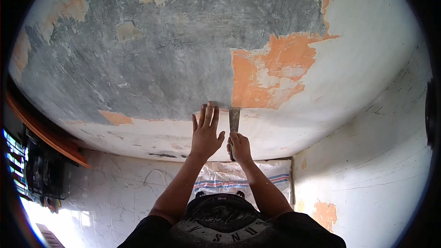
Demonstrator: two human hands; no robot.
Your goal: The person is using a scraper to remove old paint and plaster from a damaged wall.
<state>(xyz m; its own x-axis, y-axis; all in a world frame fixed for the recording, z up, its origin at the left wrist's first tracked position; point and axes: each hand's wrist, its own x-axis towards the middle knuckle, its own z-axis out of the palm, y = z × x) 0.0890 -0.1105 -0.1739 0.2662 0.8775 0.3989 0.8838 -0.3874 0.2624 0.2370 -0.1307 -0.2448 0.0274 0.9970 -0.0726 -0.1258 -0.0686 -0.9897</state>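
holding scraper point(234, 120) in right grip point(240, 148), left grip point(206, 138) spread

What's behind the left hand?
Around the left hand, a grey patch shows toward the top and white paint lower down. Whatever lies directly behind it is covered.

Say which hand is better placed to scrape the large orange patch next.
Right, most likely: the right hand grips the scraper, whose tip lies by the lower left corner of the large orange patch. The left hand holds no tool.
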